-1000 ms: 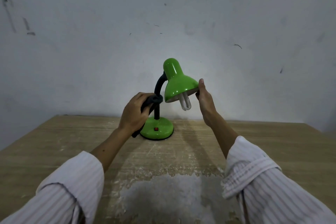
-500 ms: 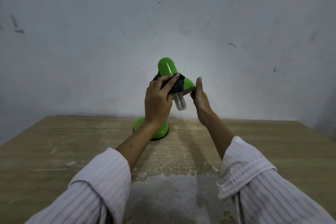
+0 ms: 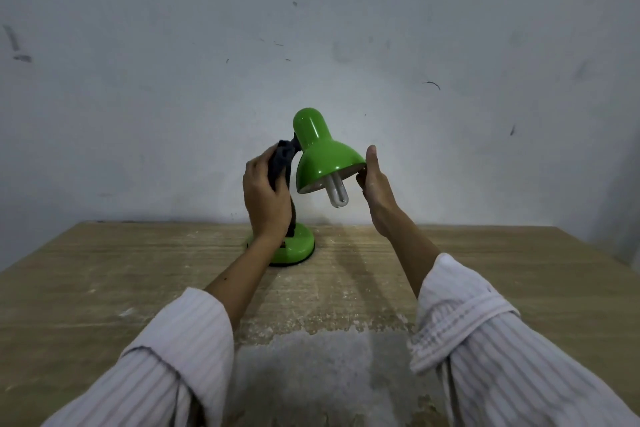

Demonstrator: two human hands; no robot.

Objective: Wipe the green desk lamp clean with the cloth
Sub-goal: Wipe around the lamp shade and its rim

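The green desk lamp (image 3: 322, 152) stands at the back of the wooden table (image 3: 104, 270), its shade tilted toward me with a white bulb (image 3: 337, 192) hanging out. Its round green base (image 3: 298, 246) is partly hidden behind my left wrist. My left hand (image 3: 266, 198) grips a dark grey cloth (image 3: 280, 163), pressed against the black neck just left of the shade. My right hand (image 3: 375, 184) holds the shade's right rim, thumb up along the edge and fingers under it.
A grey-white wall (image 3: 138, 97) rises directly behind the lamp. The table's surface is worn, with a pale scuffed patch (image 3: 311, 367) near me between my striped sleeves.
My left hand with the cloth has slid off the front of the shade, down and left onto the neck. The right hand has kept its hold on the rim.
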